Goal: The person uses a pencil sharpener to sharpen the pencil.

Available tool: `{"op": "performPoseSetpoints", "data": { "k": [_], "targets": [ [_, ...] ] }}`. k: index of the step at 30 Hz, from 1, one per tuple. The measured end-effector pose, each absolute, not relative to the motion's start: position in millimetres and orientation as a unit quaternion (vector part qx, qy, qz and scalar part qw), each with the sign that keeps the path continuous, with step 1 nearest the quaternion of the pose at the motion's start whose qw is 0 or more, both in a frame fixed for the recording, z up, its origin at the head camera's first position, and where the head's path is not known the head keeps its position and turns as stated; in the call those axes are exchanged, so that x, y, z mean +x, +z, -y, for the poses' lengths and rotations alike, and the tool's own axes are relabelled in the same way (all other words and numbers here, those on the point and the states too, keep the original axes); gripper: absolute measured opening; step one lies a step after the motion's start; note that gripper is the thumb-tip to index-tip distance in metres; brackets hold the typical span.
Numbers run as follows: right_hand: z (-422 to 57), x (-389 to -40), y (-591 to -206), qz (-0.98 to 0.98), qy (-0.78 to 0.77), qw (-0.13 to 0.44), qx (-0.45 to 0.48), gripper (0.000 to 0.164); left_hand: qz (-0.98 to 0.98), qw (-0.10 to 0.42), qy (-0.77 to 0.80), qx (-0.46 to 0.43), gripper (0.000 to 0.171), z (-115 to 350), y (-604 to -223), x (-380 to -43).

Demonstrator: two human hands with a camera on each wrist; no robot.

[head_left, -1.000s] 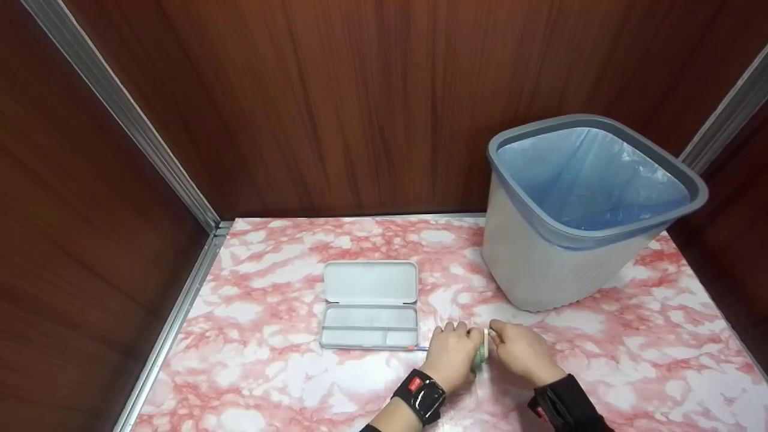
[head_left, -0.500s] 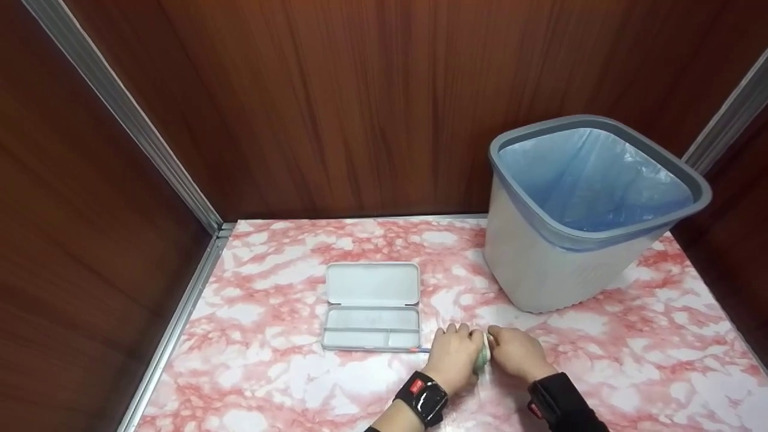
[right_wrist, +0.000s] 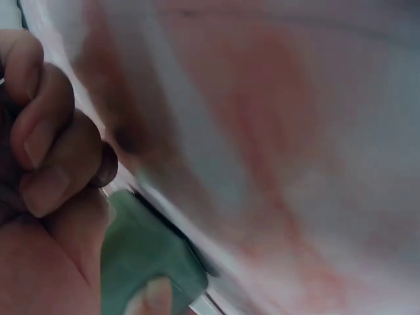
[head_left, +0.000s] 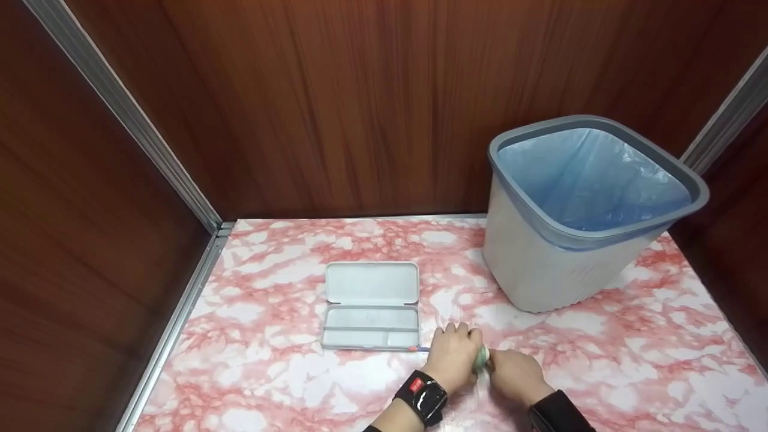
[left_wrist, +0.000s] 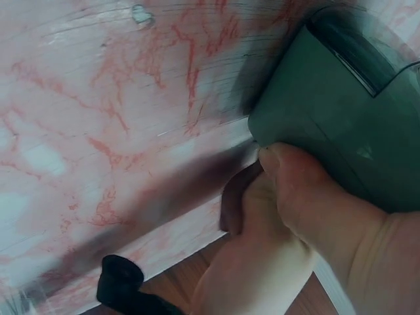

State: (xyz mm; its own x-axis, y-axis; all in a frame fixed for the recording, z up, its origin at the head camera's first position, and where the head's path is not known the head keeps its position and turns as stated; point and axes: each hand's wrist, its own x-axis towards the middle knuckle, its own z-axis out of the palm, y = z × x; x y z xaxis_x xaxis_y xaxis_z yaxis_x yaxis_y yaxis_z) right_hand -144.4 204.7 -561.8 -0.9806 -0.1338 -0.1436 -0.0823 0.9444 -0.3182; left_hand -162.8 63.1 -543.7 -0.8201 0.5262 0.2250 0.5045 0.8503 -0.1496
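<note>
My left hand (head_left: 454,358) grips a green hand-crank pencil sharpener (head_left: 481,359) on the table, its thumb against the green body (left_wrist: 328,125) in the left wrist view. A blue pencil (head_left: 423,349) with a red end sticks out to the left from under that hand; the rest is hidden. On the sharpener's right side, my right hand (head_left: 517,377) holds the crank with curled fingers (right_wrist: 49,141); the crank itself is mostly covered. Left of the hands lies a pale grey pencil case (head_left: 372,283), lid open, its divided compartments showing nothing inside.
A tall light-coloured bin (head_left: 552,270) with a grey rim and blue liner stands behind and right of my hands. Dark wood panels (head_left: 360,108) rise at the back and sides. The table (head_left: 270,372) has a red-and-white marbled top.
My right hand has moved down towards the near side, turning the crank with it. My left hand, the sharpener's body and the pencil case stay almost where they were.
</note>
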Motion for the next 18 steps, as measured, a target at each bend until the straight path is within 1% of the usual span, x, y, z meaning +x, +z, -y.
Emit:
{"op": "performPoseSetpoints", "data": {
  "k": [4, 7, 11, 18],
  "targets": [
    [-202.8, -134.3, -561.8, -0.985, -0.147, 0.072, -0.06, 0.012, 0.954, 0.127, 0.038, -0.269, 0.067, -63.3, -543.9, -162.7],
    [-202.0, -126.2, -560.0, -0.986, -0.136, 0.057, -0.073, 0.015, 0.955, 0.118, 0.039, -0.267, 0.066, -63.8, -542.9, -162.6],
    [-202.2, -115.4, -555.1, -0.986, -0.135, 0.042, -0.087, 0.015, 0.956, 0.111, 0.042, -0.267, 0.066, -64.4, -542.1, -162.2],
    [-204.2, -103.2, -540.4, -0.986, -0.133, 0.005, -0.102, 0.021, 0.957, 0.119, 0.044, -0.259, 0.065, -65.1, -542.0, -161.3]
  ]
}}
